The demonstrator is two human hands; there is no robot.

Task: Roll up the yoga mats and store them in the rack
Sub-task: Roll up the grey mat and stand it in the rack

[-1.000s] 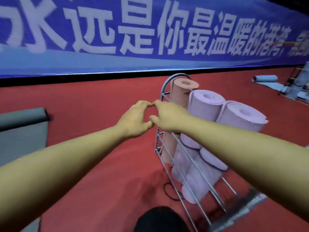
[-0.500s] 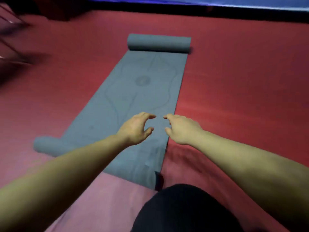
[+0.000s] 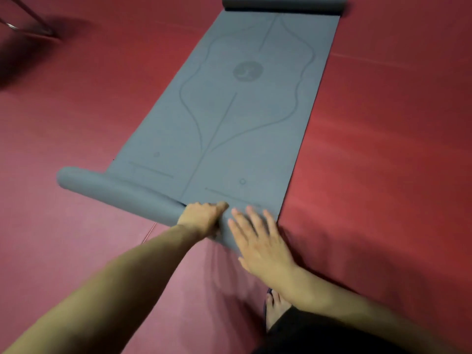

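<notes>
A grey-blue yoga mat (image 3: 237,118) lies spread on the red floor, curled into a roll at the near end (image 3: 120,192) and at the far end (image 3: 283,3). My left hand (image 3: 204,217) curls over the near roll about its middle, fingers wrapped on it. My right hand (image 3: 258,241) lies flat on the same roll just to the right, fingers spread and blurred. The near roll sticks out past the mat's left edge. The rack itself is out of view.
Metal legs (image 3: 28,24) of a frame and their shadow stand at the top left. My bare foot (image 3: 275,307) and dark trouser leg are at the bottom, just behind my right wrist. Red floor surrounds the mat on both sides.
The view swung from the rack with its rolled mats down to this grey mat. Both hands dropped from mid-air onto the near rolled end, and the mat is closer now.
</notes>
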